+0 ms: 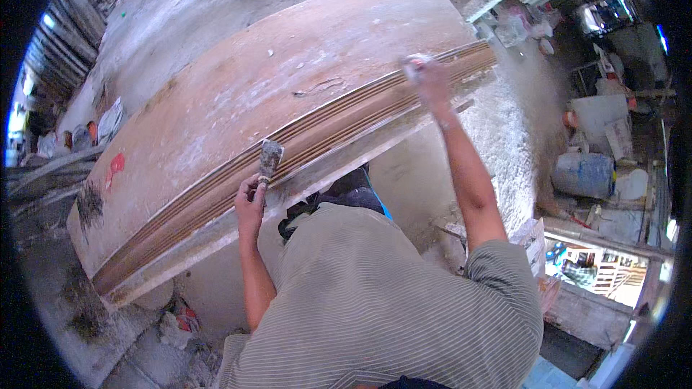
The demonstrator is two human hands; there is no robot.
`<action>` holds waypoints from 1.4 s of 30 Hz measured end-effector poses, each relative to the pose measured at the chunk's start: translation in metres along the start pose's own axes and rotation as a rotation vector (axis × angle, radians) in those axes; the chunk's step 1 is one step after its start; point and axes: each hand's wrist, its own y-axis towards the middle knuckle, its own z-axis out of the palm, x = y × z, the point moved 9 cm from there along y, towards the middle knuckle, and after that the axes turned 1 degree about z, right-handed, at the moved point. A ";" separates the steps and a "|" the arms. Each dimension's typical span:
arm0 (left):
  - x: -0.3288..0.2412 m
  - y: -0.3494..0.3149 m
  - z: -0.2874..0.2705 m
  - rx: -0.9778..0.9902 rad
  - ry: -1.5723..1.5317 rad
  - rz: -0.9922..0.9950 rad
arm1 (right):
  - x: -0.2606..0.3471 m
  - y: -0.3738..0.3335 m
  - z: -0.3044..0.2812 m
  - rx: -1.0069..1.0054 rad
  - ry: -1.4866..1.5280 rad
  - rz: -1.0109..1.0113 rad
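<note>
Moulding (339, 121) apparently being smoothed; left hand (249, 198) pinches scraper (271, 157); right hand (432, 86) blurred, grip unclear; next stroke calls for even pressure.

The right hand (432, 85) is blurred, the pale object (416, 67) in it unidentifiable; the left hand (250, 197) hides part of the scraper (271, 156).

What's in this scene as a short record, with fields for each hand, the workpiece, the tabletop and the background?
Left hand: holds flat-bladed scraper, blade pointing away
Right hand: blurred, over grooved strip, toward its right end; pale object at fingers, kind unclear
Grooved strip: long, brown, along tabletop's near edge
Tabletop: scuffed, red mark at left
Background: blue drum at right
</note>
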 end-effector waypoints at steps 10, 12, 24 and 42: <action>-0.068 0.037 0.114 0.158 0.104 0.194 | -0.056 0.007 0.039 0.105 0.217 0.274; -0.084 0.044 0.139 0.144 0.127 0.196 | -0.158 0.039 0.019 0.003 0.051 0.312; -0.179 0.054 0.350 0.141 0.145 0.141 | -0.231 0.044 -0.017 0.158 0.705 0.248; -0.177 0.070 0.442 0.089 0.184 0.156 | -0.315 0.012 -0.049 0.332 0.947 0.278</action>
